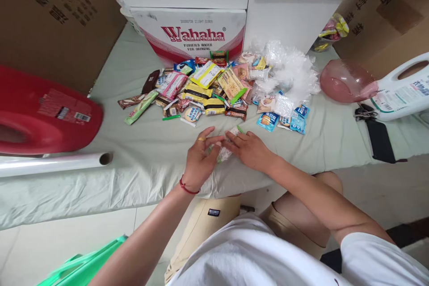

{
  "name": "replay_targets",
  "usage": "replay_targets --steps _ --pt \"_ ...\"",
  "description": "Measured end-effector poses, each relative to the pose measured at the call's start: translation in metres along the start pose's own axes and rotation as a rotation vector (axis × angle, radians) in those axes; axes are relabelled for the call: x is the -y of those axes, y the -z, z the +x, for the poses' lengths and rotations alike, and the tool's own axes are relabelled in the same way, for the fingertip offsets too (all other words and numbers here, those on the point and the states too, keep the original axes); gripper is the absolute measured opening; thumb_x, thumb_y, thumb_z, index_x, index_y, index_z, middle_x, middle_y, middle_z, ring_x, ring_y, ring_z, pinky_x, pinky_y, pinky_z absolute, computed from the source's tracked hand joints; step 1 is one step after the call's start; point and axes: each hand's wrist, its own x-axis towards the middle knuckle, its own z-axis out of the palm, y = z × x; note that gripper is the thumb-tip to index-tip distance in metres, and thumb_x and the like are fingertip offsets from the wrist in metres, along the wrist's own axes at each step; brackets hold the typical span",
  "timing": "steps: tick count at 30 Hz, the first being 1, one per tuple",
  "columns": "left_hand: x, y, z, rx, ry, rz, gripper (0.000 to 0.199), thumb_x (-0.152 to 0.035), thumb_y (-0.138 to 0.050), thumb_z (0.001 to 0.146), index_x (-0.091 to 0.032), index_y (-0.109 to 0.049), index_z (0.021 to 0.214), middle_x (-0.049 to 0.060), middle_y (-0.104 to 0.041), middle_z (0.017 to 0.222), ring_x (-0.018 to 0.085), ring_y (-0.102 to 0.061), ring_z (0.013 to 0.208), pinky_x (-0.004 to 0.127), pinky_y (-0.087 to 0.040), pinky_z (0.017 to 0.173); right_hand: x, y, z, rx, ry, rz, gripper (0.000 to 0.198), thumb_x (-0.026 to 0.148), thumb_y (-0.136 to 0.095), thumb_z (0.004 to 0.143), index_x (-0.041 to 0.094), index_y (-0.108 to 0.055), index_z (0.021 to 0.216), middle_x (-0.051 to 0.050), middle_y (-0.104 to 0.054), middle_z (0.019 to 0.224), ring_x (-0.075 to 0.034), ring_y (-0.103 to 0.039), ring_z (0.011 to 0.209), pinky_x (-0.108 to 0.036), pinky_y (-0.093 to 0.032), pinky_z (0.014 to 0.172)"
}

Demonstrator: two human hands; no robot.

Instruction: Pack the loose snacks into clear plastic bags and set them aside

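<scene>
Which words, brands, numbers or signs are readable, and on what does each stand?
"Wahaha®": red-white carton.
"PURIFIED WATER FOR DRINKING": same carton.
Carton's printed code: too blurred.
Left cardboard box: Chinese characters, unclear.
Right cardboard box: Chinese characters, digits, unclear.
Nearest packet, snack wrappers, red jug, white jug, shorts label: too small or blurred.

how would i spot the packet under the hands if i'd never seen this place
Start at the white-and-red Wahaha box at the back, then come forward past the heap of snack packets. On its near side, the left hand and right hand are over one pale packet with green ends. Green ends show elsewhere, but only this one lies under the hands, apart from the heap.
</scene>
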Motion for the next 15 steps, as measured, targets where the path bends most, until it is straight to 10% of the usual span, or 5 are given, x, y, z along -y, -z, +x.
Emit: replay_targets --steps 7,11,15 --pt "0.005 0.006 -0.002 0.1 0.172 -0.642 0.054 -0.04 -0.086 0.076 -0.028 -0.067 0.126 0.009 -0.066 0.144 0.027 -0.061 0.134 0.041 -0.053 0.105 -0.014 -0.001 -0.014 -0.321 -0.196 0.727 0.042 0.039 -0.049 0.108 0.018 -0.066 0.139 -0.012 -0.071 0.138 -0.028 -0.069 0.116 -0.039 -0.052 0.091" --pt "-0.002 -0.026 -0.001 0.18 0.25 -0.687 0.055 -0.04 -0.093 0.071 -0.023 -0.068 0.118 0.008 -0.075 0.122 0.026 -0.07 0.115 0.04 -0.056 0.099 -0.012 -0.005 -0.015 -0.368 -0.346 1.419 0.049 0.063 -0.056 0.1 0.02 -0.074 0.113 -0.002 -0.075 0.093 -0.021 -0.068 0.084 -0.031 -0.053 0.073" --pt "-0.007 -0.068 0.01 0.09 0.263 -0.625 0.049 -0.039 -0.095 0.068 -0.02 -0.07 0.105 0.003 -0.078 0.102 0.023 -0.072 0.1 0.038 -0.055 0.094 -0.004 -0.012 -0.02 -0.45 -0.438 1.701 0.051 0.066 -0.072 0.087 0.024 -0.071 0.115 -0.001 -0.074 0.101 -0.022 -0.069 0.094 -0.035 -0.057 0.087"
